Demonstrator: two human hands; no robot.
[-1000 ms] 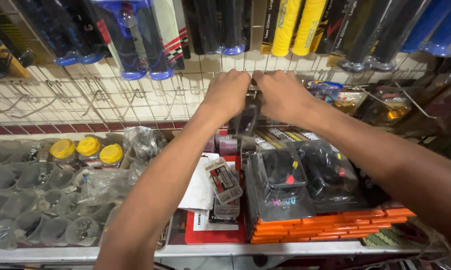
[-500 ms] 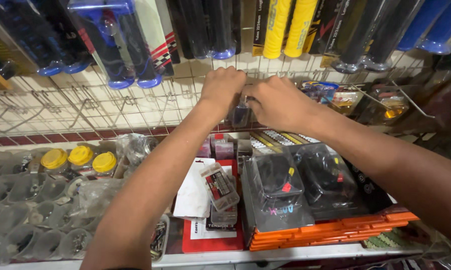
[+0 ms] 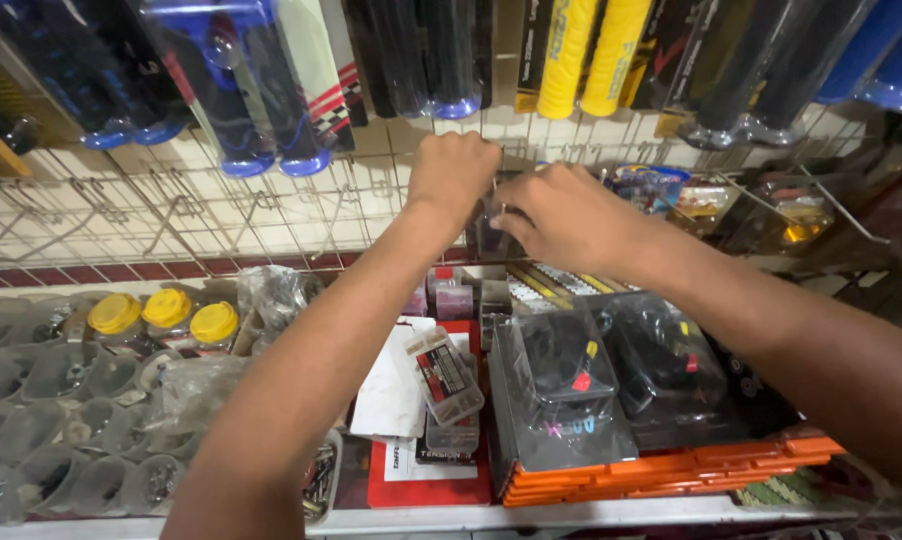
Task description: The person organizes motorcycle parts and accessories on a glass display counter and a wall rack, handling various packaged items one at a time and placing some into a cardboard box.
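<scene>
While both arms are stretched over the cluttered shelf, a small dark clear-wrapped packet is being handled at the wire grid on the tiled wall. The left hand is curled into a fist at the packet's upper edge, by a hook; whether it pinches the packet or the hook cannot be told. The right hand is closed on the packet's right side, fingers wrapped in front. The step in hand is judged to be the seating or freeing of the packet at its hook. A steady, level slide along the hook appears to be called for, with the hanging grips above left undisturbed.
</scene>
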